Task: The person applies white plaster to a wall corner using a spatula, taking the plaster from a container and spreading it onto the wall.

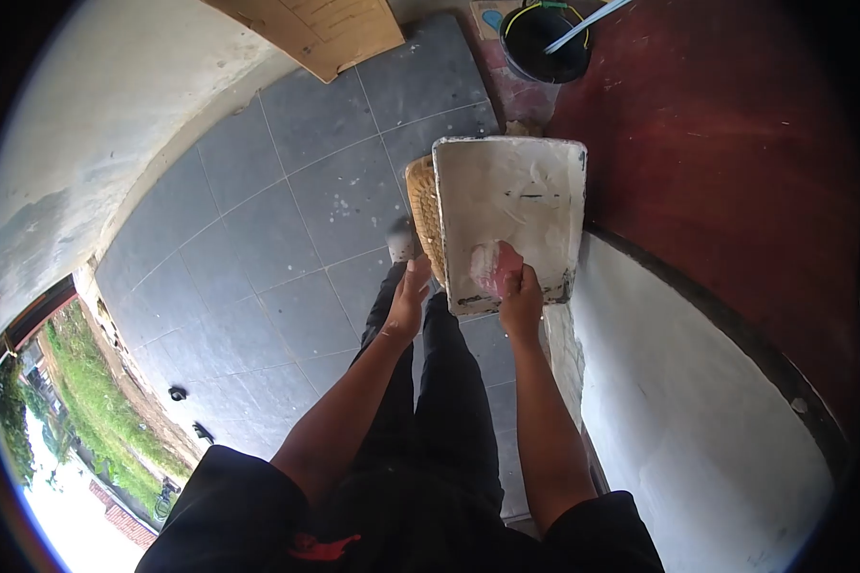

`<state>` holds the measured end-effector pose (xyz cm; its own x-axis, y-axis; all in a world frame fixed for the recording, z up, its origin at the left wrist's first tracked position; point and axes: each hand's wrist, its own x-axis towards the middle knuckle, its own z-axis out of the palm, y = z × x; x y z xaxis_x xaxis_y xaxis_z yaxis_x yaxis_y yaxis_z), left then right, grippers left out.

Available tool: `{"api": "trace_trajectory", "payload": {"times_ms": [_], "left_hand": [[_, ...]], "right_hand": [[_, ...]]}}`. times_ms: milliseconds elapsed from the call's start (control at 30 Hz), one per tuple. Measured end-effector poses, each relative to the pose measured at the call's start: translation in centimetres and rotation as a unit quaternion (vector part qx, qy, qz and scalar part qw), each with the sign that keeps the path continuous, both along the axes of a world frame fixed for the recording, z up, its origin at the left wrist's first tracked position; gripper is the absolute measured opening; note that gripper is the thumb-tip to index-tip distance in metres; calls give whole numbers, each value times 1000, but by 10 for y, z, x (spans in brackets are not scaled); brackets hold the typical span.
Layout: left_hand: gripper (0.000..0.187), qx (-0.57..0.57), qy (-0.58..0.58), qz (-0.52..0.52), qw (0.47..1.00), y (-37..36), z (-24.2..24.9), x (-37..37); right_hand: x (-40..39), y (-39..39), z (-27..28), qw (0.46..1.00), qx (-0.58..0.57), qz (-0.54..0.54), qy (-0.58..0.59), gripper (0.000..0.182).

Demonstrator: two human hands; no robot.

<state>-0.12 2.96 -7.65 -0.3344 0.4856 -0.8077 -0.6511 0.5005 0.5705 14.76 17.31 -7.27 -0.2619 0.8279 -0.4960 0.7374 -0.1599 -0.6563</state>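
Note:
My right hand (521, 307) is closed on a pinkish-red flat scraper (511, 265), its face smeared with white paste. The scraper is over the near end of a white rectangular tray (580, 191), whose inside is coated with pale paste and whose rim carries dark marks. My left hand (409, 301) hangs left of the tray's near corner, fingers stretched out, holding nothing. Whether it touches anything behind it cannot be made out. A tan, textured object (421, 205) shows from under the tray's left side; most of it is hidden.
A black bucket (516, 57) with a yellow handle and a pale stick stands at the far end. Cardboard (325, 33) lies at the top. Grey floor tiles (258, 229) carry white spots. A dark red surface (717, 143) and a white wall (678, 372) are on the right.

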Motion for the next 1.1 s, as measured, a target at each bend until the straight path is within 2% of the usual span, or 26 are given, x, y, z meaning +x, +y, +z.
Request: {"api": "trace_trajectory", "payload": {"times_ms": [167, 367, 833, 900, 1033, 1100], "left_hand": [[96, 33, -4, 48, 998, 0, -36, 16], [98, 56, -6, 41, 998, 0, -58, 18], [92, 89, -15, 110, 990, -2, -61, 24], [103, 92, -2, 90, 992, 0, -58, 25], [105, 95, -2, 99, 991, 1, -53, 27], [108, 86, -7, 103, 991, 1, -52, 26]], "right_hand": [[3, -11, -22, 999, -16, 39, 17, 21], [3, -17, -38, 998, -29, 42, 36, 22], [-10, -24, -40, 998, 1, 49, 38, 24], [-13, -21, -38, 996, 12, 62, 55, 24], [-14, -10, -34, 996, 7, 67, 56, 22], [-11, 1, -33, 995, -45, 34, 78, 20]]}}
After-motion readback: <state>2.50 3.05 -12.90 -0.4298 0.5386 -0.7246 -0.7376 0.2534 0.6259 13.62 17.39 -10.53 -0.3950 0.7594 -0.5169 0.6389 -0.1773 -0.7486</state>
